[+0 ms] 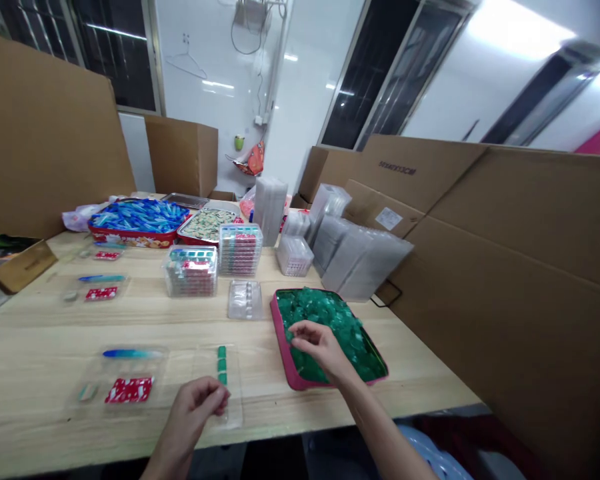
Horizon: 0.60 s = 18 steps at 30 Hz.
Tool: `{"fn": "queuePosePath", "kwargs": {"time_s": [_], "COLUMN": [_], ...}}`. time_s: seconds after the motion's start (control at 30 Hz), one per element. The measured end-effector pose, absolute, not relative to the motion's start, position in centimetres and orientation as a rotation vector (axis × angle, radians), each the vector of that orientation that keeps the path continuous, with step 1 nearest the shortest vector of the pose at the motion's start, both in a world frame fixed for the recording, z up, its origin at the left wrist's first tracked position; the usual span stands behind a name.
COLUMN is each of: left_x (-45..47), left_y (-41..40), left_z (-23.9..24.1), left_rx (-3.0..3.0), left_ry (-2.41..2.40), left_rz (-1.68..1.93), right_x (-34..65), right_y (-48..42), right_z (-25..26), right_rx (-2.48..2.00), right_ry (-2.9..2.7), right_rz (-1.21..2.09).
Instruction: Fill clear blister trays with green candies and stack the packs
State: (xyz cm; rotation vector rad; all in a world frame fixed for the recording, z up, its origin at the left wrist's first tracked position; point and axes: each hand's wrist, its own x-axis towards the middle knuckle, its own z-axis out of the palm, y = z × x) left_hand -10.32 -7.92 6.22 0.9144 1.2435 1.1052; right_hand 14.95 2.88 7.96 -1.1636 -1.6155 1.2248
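Observation:
Several small green pieces (222,365) stand in a row in a compartment of a clear plastic tray (235,417) in front of me. My left hand (200,407) is closed over the tray's lower part, fingertips together at the near end of the row; what they pinch is hidden. Above a pink-rimmed bin (281,343) heaped with green pieces (325,313), my right hand (319,348) makes a pinch. A small green piece (289,336) shows at its fingertips. Left of my left hand, another clear tray holds a blue pen-like item (130,354), a red patterned packet (129,390) and a small pale block (88,392).
Filled clear cases (191,272) are stacked behind, beside a flat clear insert (245,299). Farther back are a red tray of blue items (139,220) and a tray of pale pieces (209,225). Stacked clear plastic (355,260) leans near a tall cardboard wall (520,280).

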Motion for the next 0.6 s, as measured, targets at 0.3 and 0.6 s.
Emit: {"fn": "queuePosePath", "kwargs": {"time_s": [0.3, 0.6], "left_x": [-8.0, -9.7], "left_y": [-5.8, -6.5], "left_z": [7.8, 6.4], "left_rx": [0.91, 0.771], "left_ry": [1.19, 1.259], "left_rz": [1.377, 1.448], "right_x": [6.0, 3.5], "right_y": [-1.2, -1.8], "right_z": [7.4, 5.5], "right_rx": [-0.833, -0.909], "right_ry": [-1.205, -1.242], "right_rz": [1.863, 1.786]}}
